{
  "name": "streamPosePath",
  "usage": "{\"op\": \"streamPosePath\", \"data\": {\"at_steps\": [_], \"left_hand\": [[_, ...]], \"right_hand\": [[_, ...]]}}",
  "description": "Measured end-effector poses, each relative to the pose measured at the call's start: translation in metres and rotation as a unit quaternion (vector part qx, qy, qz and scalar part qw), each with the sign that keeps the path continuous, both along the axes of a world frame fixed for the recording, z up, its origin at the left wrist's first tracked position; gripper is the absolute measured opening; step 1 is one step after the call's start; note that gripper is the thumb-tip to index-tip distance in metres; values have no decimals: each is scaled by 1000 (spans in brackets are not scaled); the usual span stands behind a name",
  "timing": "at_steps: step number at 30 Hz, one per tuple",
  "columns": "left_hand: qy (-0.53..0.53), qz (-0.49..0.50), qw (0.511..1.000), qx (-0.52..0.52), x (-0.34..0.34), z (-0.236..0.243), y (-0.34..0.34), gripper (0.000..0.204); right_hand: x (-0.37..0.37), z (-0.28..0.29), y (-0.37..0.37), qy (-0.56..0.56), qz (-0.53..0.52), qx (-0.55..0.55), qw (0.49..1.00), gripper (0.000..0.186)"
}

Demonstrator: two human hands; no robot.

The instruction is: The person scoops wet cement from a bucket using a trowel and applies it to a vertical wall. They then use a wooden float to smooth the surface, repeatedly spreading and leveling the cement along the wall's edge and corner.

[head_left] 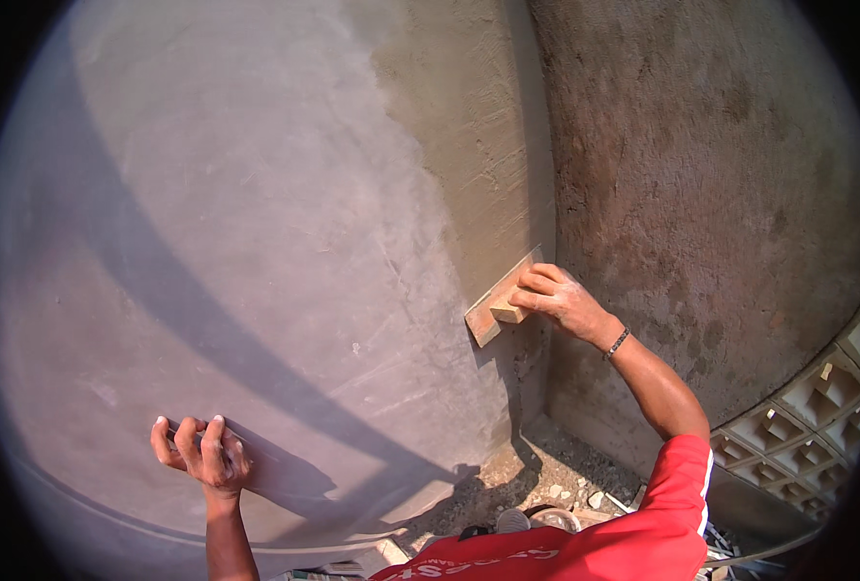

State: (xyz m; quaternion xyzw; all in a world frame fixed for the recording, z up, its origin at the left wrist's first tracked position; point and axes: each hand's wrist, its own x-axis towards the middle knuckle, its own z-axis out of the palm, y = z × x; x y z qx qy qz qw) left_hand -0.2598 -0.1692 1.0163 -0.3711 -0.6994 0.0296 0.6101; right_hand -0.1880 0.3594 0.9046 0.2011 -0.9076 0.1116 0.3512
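My right hand point(566, 302) is closed round the block handle of a plastering float point(484, 326). The float's flat face lies against a band of damp, brownish plaster point(469, 126) beside the inner corner, tilted with its upper end toward the corner. Paler grey plaster point(285, 213) covers the wall to the left of that band. Low on this pale part, my left hand point(207, 457) is close to the wall with its fingers bent and apart, holding nothing visible. Whether its fingertips touch the surface I cannot tell.
A rough brown wall point(701, 194) meets the plastered one at the corner. Patterned vent blocks point(788, 436) run along the lower right. Rubble point(575, 470) lies at the foot of the corner, with round containers point(551, 518) partly hidden by my red shirt.
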Motion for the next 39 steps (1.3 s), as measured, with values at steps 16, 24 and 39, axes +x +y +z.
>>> {"op": "streamPosePath", "data": {"at_steps": [16, 24, 39], "left_hand": [[7, -12, 1000, 0, -3, -1, -1, 29], [30, -18, 999, 12, -4, 2, 1, 28], [38, 10, 999, 25, -6, -2, -4, 23]], "right_hand": [[26, 3, -9, -62, 270, -737, 617, 60], [7, 227, 20, 127, 215, -604, 756, 51], [-46, 325, -83, 304, 10, -166, 938, 47]]}}
